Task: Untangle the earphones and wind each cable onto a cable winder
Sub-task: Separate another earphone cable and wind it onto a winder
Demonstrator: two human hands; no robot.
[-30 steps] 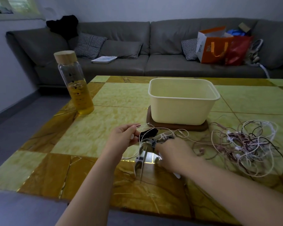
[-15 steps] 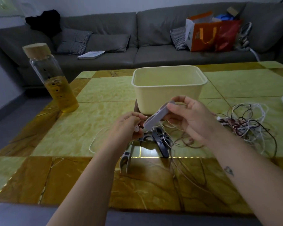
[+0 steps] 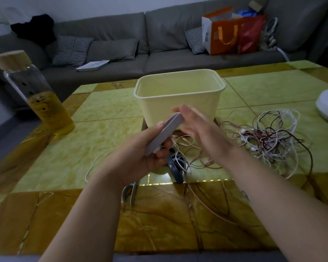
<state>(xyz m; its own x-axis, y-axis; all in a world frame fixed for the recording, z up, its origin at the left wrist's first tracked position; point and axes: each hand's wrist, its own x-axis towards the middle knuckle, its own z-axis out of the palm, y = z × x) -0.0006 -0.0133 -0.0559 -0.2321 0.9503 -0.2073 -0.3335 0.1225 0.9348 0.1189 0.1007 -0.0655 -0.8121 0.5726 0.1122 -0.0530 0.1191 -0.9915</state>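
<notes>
Since half a second ago the flat grey plastic cable winder (image 3: 162, 135) has passed from the right hand to the left hand (image 3: 140, 154), which now grips it with fingers curled round its lower end, the winder tilting up to the right. At far left a glass bottle of yellow liquid with a wooden cap (image 3: 36, 95) stands on the green and brown marble table (image 3: 102, 110). The cream plastic tub (image 3: 180, 97) sits behind the hands. The right hand (image 3: 199, 127) is spread open and empty, fingertips just beside the winder's top. Right of it lies the tangled heap of white, pink and black earphone cables (image 3: 269, 138).
</notes>
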